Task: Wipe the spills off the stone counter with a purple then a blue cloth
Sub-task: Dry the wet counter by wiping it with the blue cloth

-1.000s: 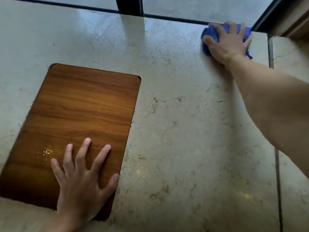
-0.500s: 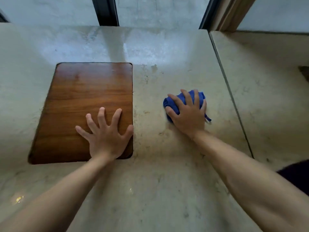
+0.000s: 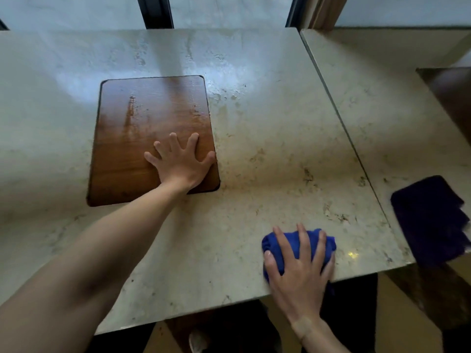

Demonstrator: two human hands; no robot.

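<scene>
At the near edge of the stone counter [image 3: 254,138], right hand [image 3: 299,272] pressed palm-down over the bunched blue cloth [image 3: 288,247], fingers spread and curled across its top, thumb against its left side; lower part of the cloth overhanging the counter edge beneath the palm. Left of centre, wooden board [image 3: 142,128] set flush in the stone surface, dark-rimmed, with pale streaks and smears over its upper half. Left hand [image 3: 182,163] flat on the board's near right corner, fingers splayed wide, holding nothing; left forearm stretched diagonally across the counter from the lower left. On the adjoining slab [image 3: 377,98] to the right, beyond a straight seam, purple cloth [image 3: 430,220] lying flat and partly folded, close to that slab's near edge, well apart from both hands. Brownish mottling and specks scattered over the stone between board and seam; small bright glint just right of the blue cloth. Along the far edge, dark window frame [image 3: 155,11] uprights.
</scene>
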